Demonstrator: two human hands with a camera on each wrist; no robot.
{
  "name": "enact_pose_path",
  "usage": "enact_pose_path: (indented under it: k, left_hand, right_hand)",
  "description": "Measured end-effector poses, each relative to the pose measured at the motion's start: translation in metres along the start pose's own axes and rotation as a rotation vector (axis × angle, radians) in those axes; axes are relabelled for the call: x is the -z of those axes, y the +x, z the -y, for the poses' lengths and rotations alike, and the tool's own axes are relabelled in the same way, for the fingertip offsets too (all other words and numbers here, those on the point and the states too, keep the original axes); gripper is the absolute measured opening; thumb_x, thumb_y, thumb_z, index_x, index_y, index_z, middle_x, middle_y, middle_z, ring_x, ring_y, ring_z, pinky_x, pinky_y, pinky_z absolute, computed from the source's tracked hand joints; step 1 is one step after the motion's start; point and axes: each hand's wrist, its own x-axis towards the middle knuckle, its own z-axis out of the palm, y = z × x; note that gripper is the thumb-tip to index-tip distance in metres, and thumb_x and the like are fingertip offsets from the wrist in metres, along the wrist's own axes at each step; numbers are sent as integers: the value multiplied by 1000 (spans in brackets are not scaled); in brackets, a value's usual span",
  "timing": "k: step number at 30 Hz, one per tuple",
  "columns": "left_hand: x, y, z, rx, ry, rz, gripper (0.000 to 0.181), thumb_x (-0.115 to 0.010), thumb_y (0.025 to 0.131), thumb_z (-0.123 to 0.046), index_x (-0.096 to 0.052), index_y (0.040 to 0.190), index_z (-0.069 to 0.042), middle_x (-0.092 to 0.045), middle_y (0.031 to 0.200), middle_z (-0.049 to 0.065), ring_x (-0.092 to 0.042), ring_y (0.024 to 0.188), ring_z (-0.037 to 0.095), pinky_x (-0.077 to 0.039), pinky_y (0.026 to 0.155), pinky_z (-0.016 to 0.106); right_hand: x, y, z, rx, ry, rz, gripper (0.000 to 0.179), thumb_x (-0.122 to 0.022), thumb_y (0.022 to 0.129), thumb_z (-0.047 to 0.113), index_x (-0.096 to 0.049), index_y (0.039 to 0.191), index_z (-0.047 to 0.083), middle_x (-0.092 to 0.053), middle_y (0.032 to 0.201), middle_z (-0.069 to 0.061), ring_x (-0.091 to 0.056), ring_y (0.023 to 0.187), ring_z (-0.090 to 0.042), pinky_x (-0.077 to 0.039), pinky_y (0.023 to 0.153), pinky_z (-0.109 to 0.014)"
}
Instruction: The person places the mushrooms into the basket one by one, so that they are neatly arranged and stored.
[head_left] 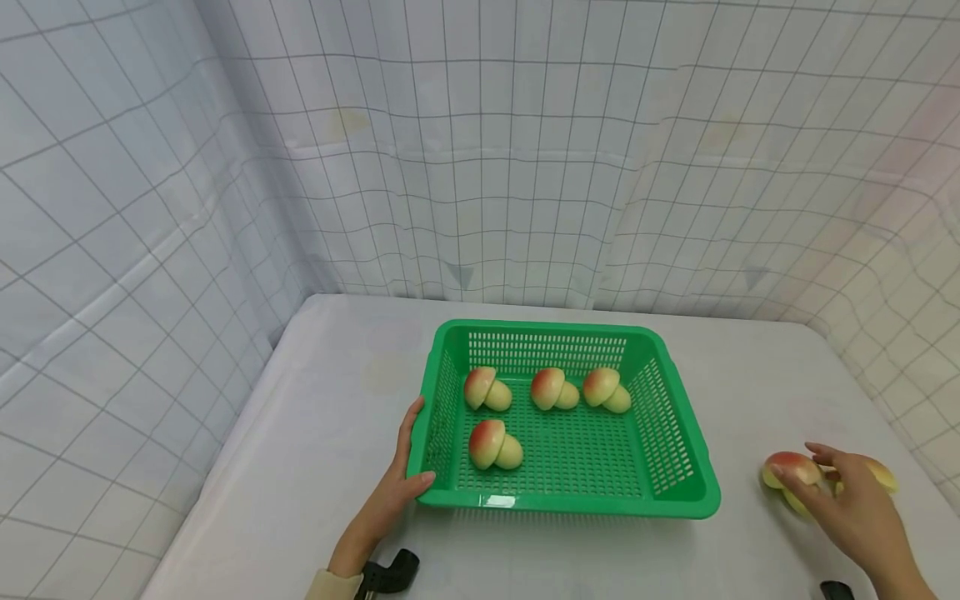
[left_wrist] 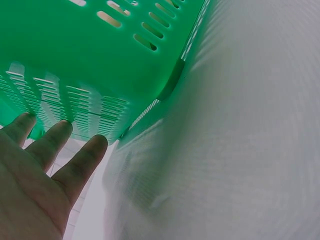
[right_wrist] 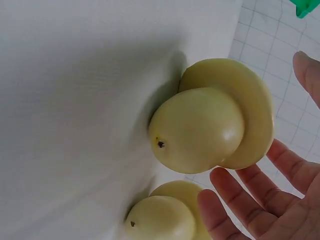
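Left hand grips green rectangular plastic basket, presumably steadying it; right hand, fingers spread, unclosed, beside glossy red-yellow mushroom-shaped piece.

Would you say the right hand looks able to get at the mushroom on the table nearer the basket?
Very likely yes: the right hand is open right beside that mushroom, and nothing visible seems to stand between them.
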Motion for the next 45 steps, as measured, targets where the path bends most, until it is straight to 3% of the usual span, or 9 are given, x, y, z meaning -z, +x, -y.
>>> enact_pose_path:
  k: [12, 20, 35, 45]
  left_hand:
    - [0, -1, 1, -15, -4, 4, 83, -49, 89, -21, 2, 152, -35, 11, 156, 4, 6, 138, 31, -5, 98, 66]
    - [1, -1, 0, -11, -5, 7, 83, -50, 89, -21, 2, 152, -35, 12, 156, 4, 6, 138, 31, -6, 98, 65]
    - [0, 0, 0, -20, 0, 10, 83, -49, 89, -22, 2, 152, -35, 11, 156, 4, 6, 138, 31, -5, 98, 66]
    - [0, 0, 2, -14, -1, 4, 83, -49, 88, -21, 2, 152, -36, 10, 156, 3, 6, 138, 30, -5, 98, 66]
  right_hand:
    - [-7, 3, -5, -86, -19, 19, 76, -65, 88, 44, -43, 126, -18, -49, 113, -39, -52, 92, -51, -43, 64, -56]
    - [-10, 1, -9, -133, -12, 72, 78, -59, 90, 47, -37, 132, -16, -45, 119, -42, -50, 94, -51, -39, 69, -59]
    - [-15, -1, -9, -190, -18, 53, 80, -61, 88, 50, -38, 135, -11, -56, 109, -36, -56, 92, -47, -42, 64, -51]
    - [-14, -1, -2, -233, 9, 39, 81, -60, 88, 51, -36, 138, -8, -48, 120, -38, -51, 100, -49, -41, 64, -49]
